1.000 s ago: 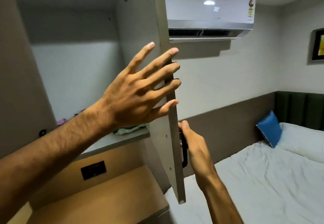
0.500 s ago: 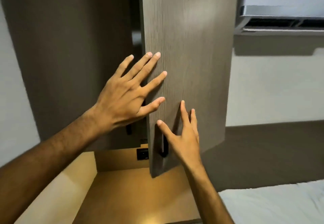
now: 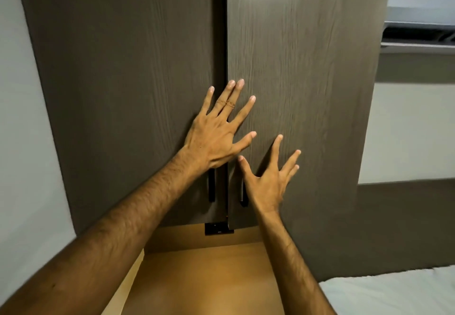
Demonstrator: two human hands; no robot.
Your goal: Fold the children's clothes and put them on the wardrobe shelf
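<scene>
Two dark wood-grain wardrobe doors fill the upper and middle frame: the left door and the right door, with a narrow dark gap running vertically between them at centre. The right door's lower edge stands slightly proud of the left one near the bottom of the gap. Pale wall borders the wardrobe at the left edge of the frame, and more pale wall over a dark band lies at the right. An air conditioner shows in the upper right corner. Below the doors a tan wooden desk top spreads across the lower centre, with a small black socket plate on its back panel, just under the gap. A strip of white bed sheet lies at lower right. The left hand is flat and spread, fingers released, across the gap, above the left black handle. The right hand is spread open against the right door, holding nothing, partly covering the right handle. The children's clothes are not in sight; the doors hide the shelf.
</scene>
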